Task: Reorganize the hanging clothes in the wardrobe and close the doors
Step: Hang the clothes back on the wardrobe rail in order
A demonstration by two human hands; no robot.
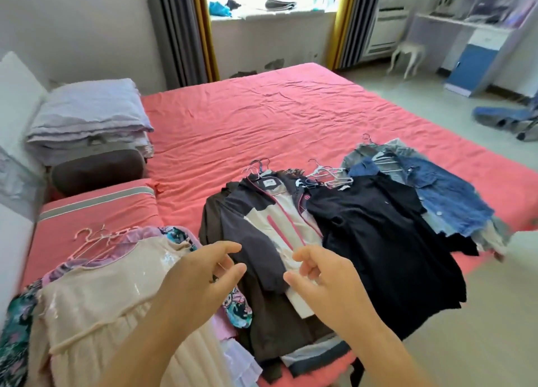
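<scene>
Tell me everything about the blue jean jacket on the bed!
The blue denim jacket lies flat on the pink bed sheet, far right of the clothes piles. It looks like faded, mottled denim with light buttons and a frayed hem. It sits on a hanger, on top of greyish garments, and the black top overlaps its left edge. No hand touches it.

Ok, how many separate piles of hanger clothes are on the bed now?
3. A beige dress pile at the near left, a dark jacket pile in the middle, a black and denim pile on the right. Garments underneath are partly hidden.
</scene>
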